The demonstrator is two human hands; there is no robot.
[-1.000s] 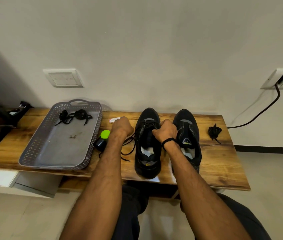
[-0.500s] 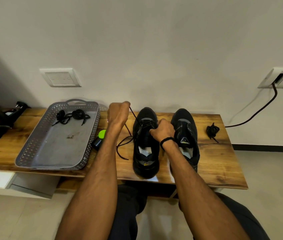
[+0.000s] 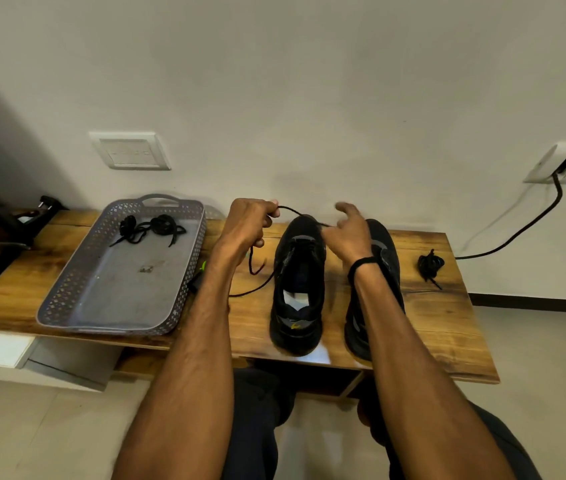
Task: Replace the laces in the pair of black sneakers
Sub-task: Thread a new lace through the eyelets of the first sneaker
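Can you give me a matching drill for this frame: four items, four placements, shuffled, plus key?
Items:
1. coiled laces
2. lace bundle
3. left sneaker
4. right sneaker

Placements:
A. alone on the table, right of both shoes
B. partly hidden behind the right forearm
C. inside the gray basket tray
D. a lace runs from it up to the left hand

Pairs: 1-C, 2-A, 3-D, 4-B
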